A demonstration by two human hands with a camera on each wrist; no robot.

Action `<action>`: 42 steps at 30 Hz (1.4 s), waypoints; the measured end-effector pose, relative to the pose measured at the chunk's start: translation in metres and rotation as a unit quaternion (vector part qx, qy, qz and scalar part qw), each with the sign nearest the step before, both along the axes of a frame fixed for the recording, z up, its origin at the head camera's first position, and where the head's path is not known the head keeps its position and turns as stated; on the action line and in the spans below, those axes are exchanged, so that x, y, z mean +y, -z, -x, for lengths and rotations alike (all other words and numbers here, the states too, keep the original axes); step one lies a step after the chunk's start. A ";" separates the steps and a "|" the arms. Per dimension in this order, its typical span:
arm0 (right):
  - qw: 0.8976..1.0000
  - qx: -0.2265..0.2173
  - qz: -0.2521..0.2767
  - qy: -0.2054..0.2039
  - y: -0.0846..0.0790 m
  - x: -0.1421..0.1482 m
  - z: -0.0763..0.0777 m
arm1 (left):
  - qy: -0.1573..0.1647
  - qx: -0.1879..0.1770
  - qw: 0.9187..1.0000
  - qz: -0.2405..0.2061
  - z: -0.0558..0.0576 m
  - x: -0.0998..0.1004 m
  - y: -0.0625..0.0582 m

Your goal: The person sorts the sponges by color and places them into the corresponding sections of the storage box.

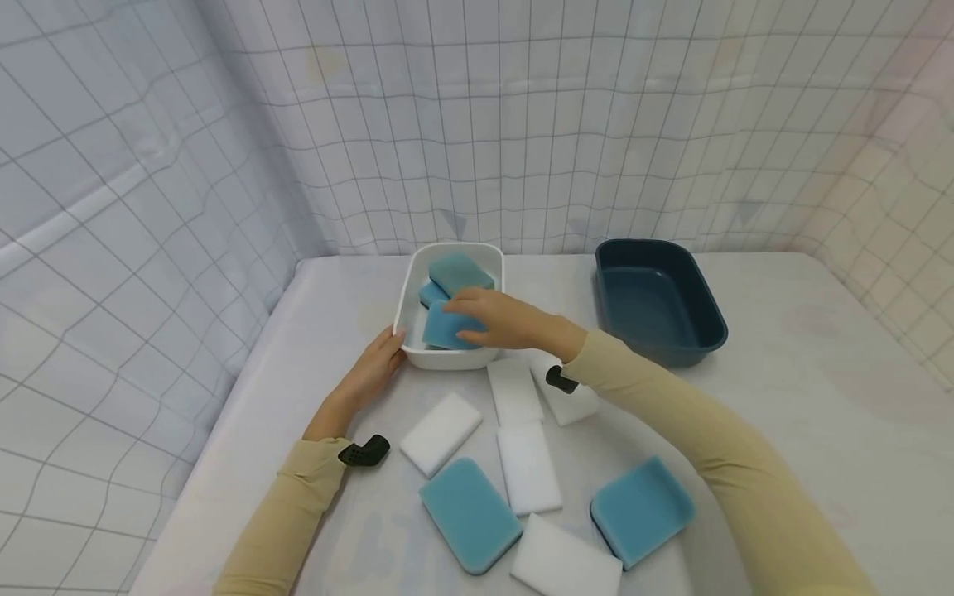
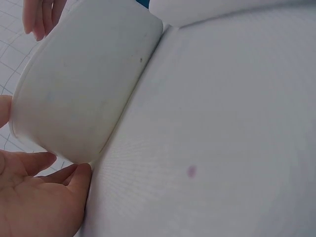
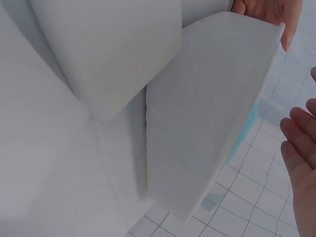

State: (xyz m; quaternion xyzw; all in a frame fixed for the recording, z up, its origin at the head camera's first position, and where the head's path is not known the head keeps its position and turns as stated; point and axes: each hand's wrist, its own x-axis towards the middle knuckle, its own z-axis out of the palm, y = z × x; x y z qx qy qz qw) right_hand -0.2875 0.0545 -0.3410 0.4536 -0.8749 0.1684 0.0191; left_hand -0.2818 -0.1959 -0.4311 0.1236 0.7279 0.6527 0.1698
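Left arm up from lower left of head view, left hand point(image 1: 365, 377) gripping near corner of white tub point(image 1: 447, 359), upper middle. Right arm slants across from lower right—right hand point(image 1: 503, 319), fingers and thumb apart, over front blue sponge point(image 1: 444, 328) inside tub; contact hard to tell. Hand hides sponge's right part. My cuff and black wrist device point(image 1: 561, 379) cover some of white block point(image 1: 572, 406). Right wrist view: fingers cut by right edge, only blue sliver past tub wall.

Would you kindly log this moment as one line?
left hand: holds white bin; right hand: over blue sponges inside; table: white blocks, more sponges; nearby: dark bin
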 end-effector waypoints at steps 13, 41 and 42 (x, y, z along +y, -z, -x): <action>0.999 0.009 0.002 -0.041 0.002 0.012 -0.015 | 0.004 0.000 1.000 0.006 0.000 -0.001 0.000; 0.996 0.025 -0.027 -0.078 0.010 0.042 -0.039 | 0.012 0.005 1.000 0.011 -0.001 -0.001 -0.002; 0.996 0.022 -0.032 -0.076 0.011 0.043 -0.039 | 0.013 0.005 1.000 0.011 -0.001 -0.001 -0.002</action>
